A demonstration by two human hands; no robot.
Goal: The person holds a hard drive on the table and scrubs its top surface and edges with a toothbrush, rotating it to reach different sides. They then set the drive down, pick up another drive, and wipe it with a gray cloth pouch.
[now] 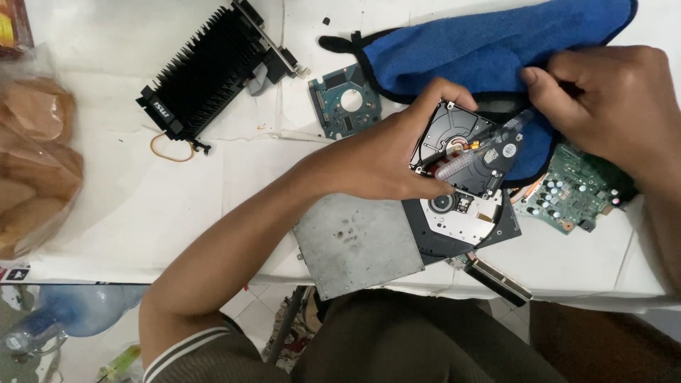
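Note:
My left hand (386, 152) grips an opened black hard drive (464, 145), tilted up above the table, with a small clear-handled tool lying across it. My right hand (610, 99) pinches a blue cloth (482, 42) with black trim, pressing it near the drive's upper right corner. Under the drive lies an opened optical drive (461, 220) with a grey metal cover (355, 245).
A black finned heatsink card (213, 67) lies at the back left beside a rubber band (170, 147). A small green drive board (345, 103) sits mid-table, a green circuit board (574, 191) at right. A clear bag (35, 156) of bread is at left.

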